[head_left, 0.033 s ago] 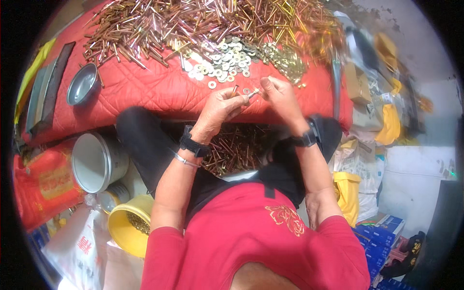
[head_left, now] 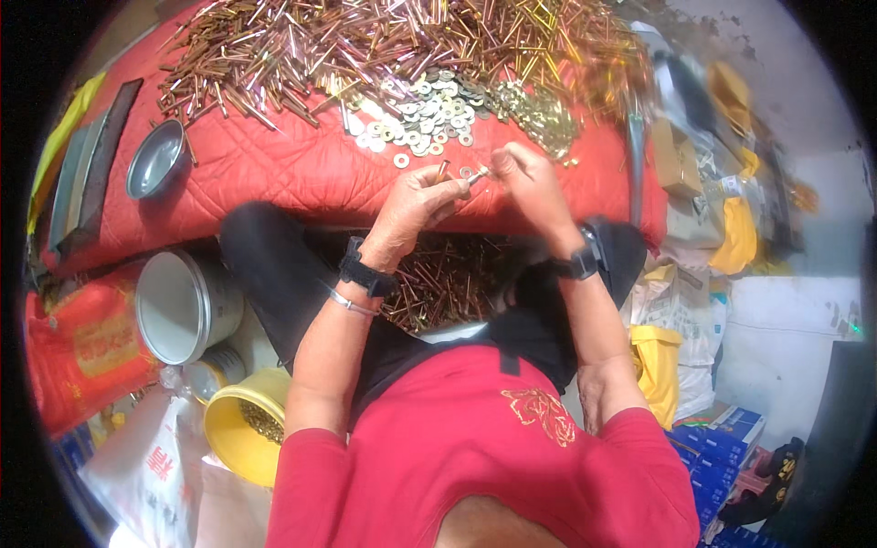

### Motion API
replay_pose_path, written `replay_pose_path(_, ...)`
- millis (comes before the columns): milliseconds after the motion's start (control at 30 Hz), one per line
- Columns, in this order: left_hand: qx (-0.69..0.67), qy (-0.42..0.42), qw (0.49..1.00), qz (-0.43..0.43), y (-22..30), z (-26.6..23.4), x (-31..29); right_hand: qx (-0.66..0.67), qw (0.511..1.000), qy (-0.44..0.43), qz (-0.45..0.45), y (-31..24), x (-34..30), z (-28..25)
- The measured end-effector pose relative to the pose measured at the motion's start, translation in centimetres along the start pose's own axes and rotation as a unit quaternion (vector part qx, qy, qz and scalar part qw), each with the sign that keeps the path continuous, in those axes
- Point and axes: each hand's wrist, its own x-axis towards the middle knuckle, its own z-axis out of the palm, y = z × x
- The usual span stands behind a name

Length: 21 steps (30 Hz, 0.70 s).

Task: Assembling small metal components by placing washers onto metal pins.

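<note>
My left hand is closed around a bolt whose silvery end points right, toward my other hand. A copper-coloured rod end also sticks up from the left fingers. Smeared by motion, my right hand is pinched close to the bolt's tip; whatever it grips there is too small to make out. Just beyond both hands, on a red quilted cover, lie a heap of flat washers and a pile of small brassy nuts. Behind these spreads a large heap of copper-coloured bolts.
A metal bowl stands at the cover's left. Lower left are a grey bucket, a yellow bucket with small brassy parts, and a red sack. More bolts lie between my legs. Blue boxes sit lower right.
My right hand has shifted slightly at the bolt's tip and its fingers have turned a little. The left hand keeps its hold in the same place.
</note>
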Motion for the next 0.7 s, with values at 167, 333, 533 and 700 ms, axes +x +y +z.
replay_pose_path(167, 0.002, -0.01, 1.0, -0.002, -0.4, -0.3, 0.1, 0.04, 0.998, 0.0, 0.04, -0.4, -0.5, 0.3)
replay_pose_path(333, -0.004, -0.005, 1.0, -0.009, -0.2, -0.2, 0.1, 0.041, 0.999, 0.005, 0.009, -1.0, -0.6, 0.8)
replay_pose_path(533, 0.005, -0.013, 1.0, -0.015, -0.2, -0.3, 0.1, 0.037, 0.999, -0.008, 0.001, -0.6, -0.6, 1.1)
replay_pose_path(700, -0.009, -0.013, 1.0, -0.015, -0.2, 0.0, 0.0, 0.027, 0.998, -0.005, 0.052, -1.0, -0.8, 0.5)
